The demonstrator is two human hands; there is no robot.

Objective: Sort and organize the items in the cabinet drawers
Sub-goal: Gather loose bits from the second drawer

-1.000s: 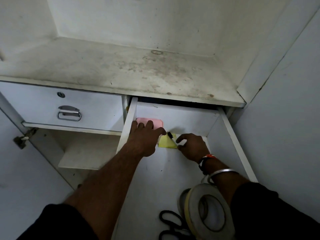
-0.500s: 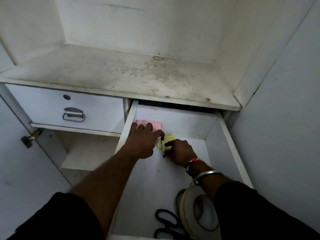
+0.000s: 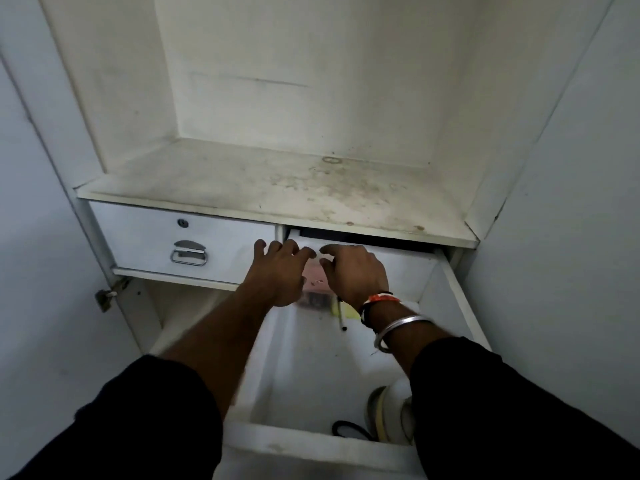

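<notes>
The right drawer (image 3: 460,306) of the white cabinet is pulled out. My left hand (image 3: 277,271) and my right hand (image 3: 356,271) hover side by side over its back left corner, fingers spread, holding nothing. Between them shows a pink note pad (image 3: 313,273), blurred, with a dark patch just below it. I cannot tell whether a finger touches the pad. A yellow pad (image 3: 348,310) and a thin pen (image 3: 341,317) lie just in front of my right wrist. Near the drawer's front are a tape roll (image 3: 386,415) and black scissors (image 3: 348,429).
The left drawer (image 3: 145,237) is closed, with a metal handle (image 3: 188,257) and a keyhole. A stained shelf (image 3: 277,181) lies above both drawers. An open compartment sits under the left drawer. White walls stand close on both sides.
Both hands lifted off the drawer floor toward the back left corner. My right hand let go of the pen, which now lies beside the yellow pad. The view tilted upward.
</notes>
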